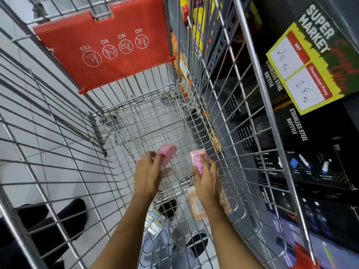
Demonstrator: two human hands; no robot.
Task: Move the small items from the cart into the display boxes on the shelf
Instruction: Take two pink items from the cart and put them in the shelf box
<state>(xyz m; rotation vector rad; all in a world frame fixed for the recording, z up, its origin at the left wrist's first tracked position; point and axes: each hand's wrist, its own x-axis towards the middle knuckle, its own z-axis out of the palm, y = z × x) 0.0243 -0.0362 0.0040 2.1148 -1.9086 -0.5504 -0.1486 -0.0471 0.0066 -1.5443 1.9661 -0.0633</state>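
Both my arms reach down into a wire shopping cart point(136, 121). My left hand point(148, 171) grips a small pink pack point(167, 154), blurred. My right hand point(206, 177) holds a second pink pack point(197, 158) upright near the cart's right wall. On the cart floor lie an orange flat packet point(196, 206) under my right wrist and a silvery blister pack point(155, 224) between my forearms. The shelf's display boxes are not visible.
The cart's red child-seat flap point(104, 43) stands at the far end. Right of the cart, shelves hold black stainless steel bottle boxes point(303, 133) and a yellow price sign point(305, 70). Grey floor tiles and a person's dark feet point(58, 216) lie to the left.
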